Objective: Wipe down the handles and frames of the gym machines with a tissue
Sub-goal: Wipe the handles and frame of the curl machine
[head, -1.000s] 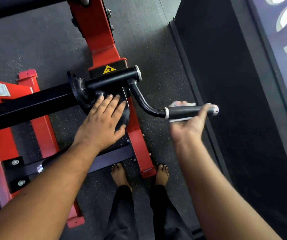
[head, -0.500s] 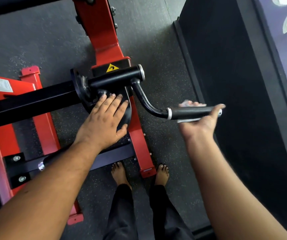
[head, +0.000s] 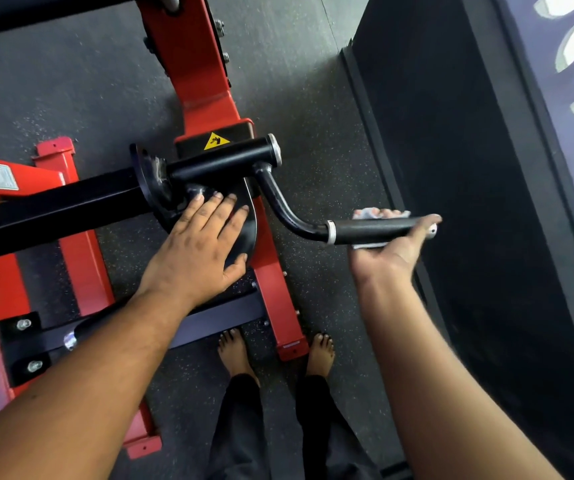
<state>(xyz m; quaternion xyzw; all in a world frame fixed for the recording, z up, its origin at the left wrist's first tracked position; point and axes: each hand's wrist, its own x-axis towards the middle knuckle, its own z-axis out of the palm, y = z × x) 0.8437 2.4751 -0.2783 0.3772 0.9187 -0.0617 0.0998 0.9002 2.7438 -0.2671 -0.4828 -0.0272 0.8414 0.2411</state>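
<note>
Near the middle of the view, the left hand (head: 198, 247) rests flat with straight fingers on the black rounded metal plate (head: 249, 230) of the red-framed gym machine (head: 195, 77), hiding most of that plate. To its right, the right hand (head: 391, 252) wraps its grip around the black textured handle (head: 368, 230) from below, clenched on a crumpled white tissue (head: 365, 213) pressed against the bar; only scraps of tissue show above and below the handle, and the fingers behind it are barely visible. Bare feet (head: 233, 351) stand on the dark speckled rubber floor (head: 70, 81). Both forearms are cut off by the frame's lower edge.
</note>
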